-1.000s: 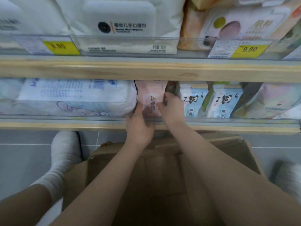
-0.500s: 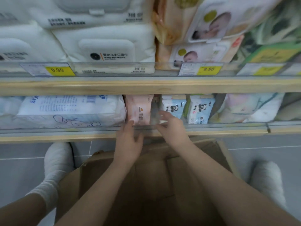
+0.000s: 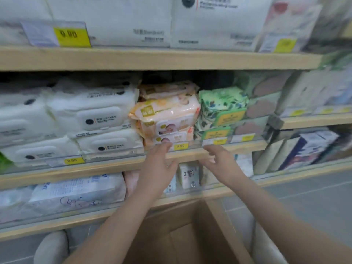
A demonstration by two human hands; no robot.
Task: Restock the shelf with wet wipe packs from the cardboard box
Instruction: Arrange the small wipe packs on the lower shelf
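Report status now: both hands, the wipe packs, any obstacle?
Left hand open, empty, at middle shelf edge. Right hand open, empty, beside it. Orange wipe packs stacked just above. Cardboard box below. No obstacle seen.

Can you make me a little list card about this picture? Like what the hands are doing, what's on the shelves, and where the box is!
left hand: empty, fingers spread, raised before the middle shelf edge
right hand: empty, fingers loosely bent, beside the left hand
middle shelf: white packs left, orange packs centre, green packs right
lower shelf: panda packs behind the hands
cardboard box: open, on the floor below the arms
price tag: yellow, under the orange packs
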